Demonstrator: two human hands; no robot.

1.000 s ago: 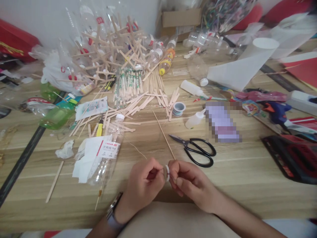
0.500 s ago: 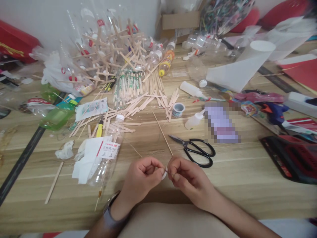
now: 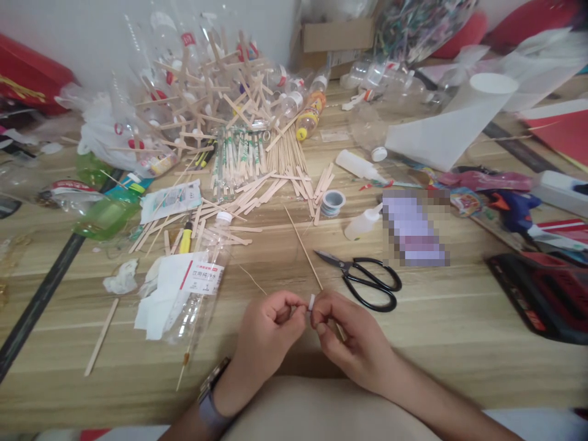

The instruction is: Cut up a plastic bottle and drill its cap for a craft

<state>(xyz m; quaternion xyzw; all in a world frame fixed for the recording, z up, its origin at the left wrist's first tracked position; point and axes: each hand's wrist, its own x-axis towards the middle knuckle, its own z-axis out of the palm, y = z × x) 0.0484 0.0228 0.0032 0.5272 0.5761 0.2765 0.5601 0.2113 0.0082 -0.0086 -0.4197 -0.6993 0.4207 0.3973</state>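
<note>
White and small, a round, thin disc [image 3: 311,302] stood nearly edge-on to my remote view, between the fingertips of the left hand [image 3: 272,324] and the right hand [image 3: 353,337]. I saw each hand pinching it from its own side, thumb and fingers drawn together. One thin, straight wooden stick [image 3: 304,248] ran under the right hand, near black-handled metal scissors [image 3: 345,267] on the wood-grained table [image 3: 441,343].

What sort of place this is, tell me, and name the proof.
Probably a craft workspace: the wooden table holds loose flat sticks, black-handled scissors and many plastic bottles.
</note>
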